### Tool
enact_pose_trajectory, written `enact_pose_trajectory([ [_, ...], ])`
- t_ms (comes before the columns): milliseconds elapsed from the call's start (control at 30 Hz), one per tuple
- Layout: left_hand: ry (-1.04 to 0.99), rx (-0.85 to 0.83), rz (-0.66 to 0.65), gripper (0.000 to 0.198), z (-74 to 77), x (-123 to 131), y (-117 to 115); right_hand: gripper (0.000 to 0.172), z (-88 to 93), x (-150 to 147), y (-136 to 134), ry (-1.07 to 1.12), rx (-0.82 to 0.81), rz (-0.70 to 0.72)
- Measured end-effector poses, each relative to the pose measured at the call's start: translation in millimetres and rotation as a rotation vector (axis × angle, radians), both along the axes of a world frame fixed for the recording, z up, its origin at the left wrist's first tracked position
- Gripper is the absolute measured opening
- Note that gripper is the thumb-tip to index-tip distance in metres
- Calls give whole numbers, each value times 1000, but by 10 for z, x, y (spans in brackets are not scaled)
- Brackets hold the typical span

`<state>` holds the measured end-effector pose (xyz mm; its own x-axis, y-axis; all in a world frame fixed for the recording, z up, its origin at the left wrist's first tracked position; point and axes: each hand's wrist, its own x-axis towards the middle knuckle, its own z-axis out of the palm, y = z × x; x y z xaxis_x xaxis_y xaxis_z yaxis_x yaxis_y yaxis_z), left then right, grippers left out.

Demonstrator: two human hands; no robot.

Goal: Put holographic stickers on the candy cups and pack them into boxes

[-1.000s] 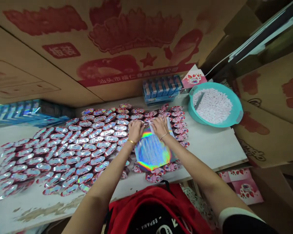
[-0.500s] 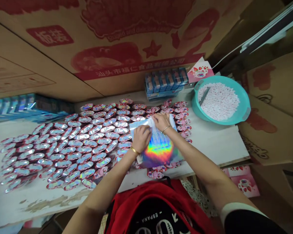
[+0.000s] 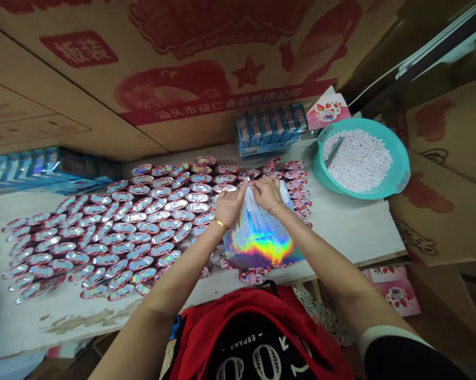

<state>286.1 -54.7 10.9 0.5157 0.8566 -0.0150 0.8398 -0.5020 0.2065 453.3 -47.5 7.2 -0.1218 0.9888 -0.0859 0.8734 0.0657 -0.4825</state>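
Observation:
A shiny rainbow foil sheet (image 3: 261, 240) lies over small pink cups near the table's front edge. My left hand (image 3: 230, 205) and my right hand (image 3: 266, 193) meet at the sheet's far edge, fingers pinched there on a strip of white backing. A gold bangle circles each wrist. To the left, several rows of small foil-lidded cups (image 3: 142, 221) cover the white table (image 3: 348, 232).
A teal basin (image 3: 400, 182) of small white pieces with a scoop stands at the right. A blue packet tray (image 3: 271, 129) sits behind the cups, more blue packs (image 3: 43, 169) at far left. Cardboard cartons (image 3: 182, 63) wall the back. A red bag (image 3: 257, 338) rests on my lap.
My left hand slid down onto the sheet, then came back up to its far edge beside the right hand. The view has shifted slightly.

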Motion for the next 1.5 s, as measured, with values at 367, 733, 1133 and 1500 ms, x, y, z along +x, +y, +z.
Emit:
enact_pose_trajectory([
  [367,-1103,-125,664,76,480,-412,-984,40,76,-158,-492,235,73,-86],
  [733,-1256,-243,1024,79,541,-1373,-2089,36,314,-1523,-2058,965,-431,-201],
  [1133,-1057,-362,760,73,297,-1679,-2131,34,95,-1758,-2440,753,-385,-305],
  [1500,-443,-241,475,71,-12,-1844,-2001,20,56,-1950,-2516,147,-246,-197],
])
